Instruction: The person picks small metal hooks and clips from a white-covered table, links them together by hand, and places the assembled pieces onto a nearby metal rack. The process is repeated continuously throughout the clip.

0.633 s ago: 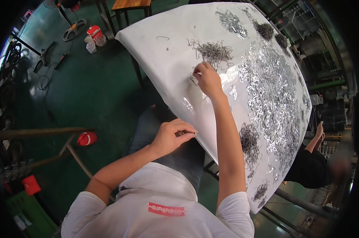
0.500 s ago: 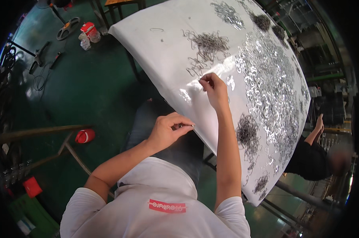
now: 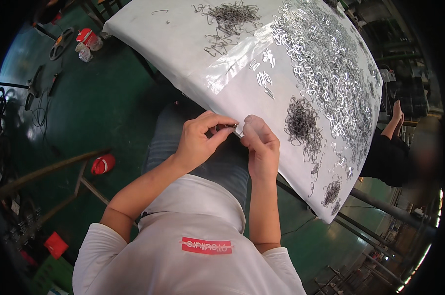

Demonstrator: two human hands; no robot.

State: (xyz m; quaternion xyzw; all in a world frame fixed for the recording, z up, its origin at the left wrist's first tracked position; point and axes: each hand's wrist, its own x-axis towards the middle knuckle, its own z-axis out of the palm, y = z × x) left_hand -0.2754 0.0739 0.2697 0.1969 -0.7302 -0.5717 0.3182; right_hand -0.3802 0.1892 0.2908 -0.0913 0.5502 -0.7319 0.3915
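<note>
My left hand (image 3: pixel 197 141) and my right hand (image 3: pixel 263 147) meet above my lap at the table's near edge. Thumb and index finger of my left hand pinch a small metal piece (image 3: pixel 235 126), too small to make out its full shape. The fingertips of my right hand close together right beside it, and whatever they hold is mostly hidden. Just beyond my hands lie a few shiny bent-metal hooks (image 3: pixel 264 78). A tangled pile of dark wire hooks (image 3: pixel 301 120) is to the right of my right hand.
The white-covered table (image 3: pixel 222 98) carries a broad spread of shiny S-shaped hooks (image 3: pixel 325 69) and another dark hook heap (image 3: pixel 232 18) at the far side. Beyond the right edge is another person's arm (image 3: pixel 395 120). A red-lidded container (image 3: pixel 87 38) stands on the green floor.
My right hand has come back from near the far dark heap to my left hand, and their fingertips now meet. The view has shifted, so the table sits higher in it.
</note>
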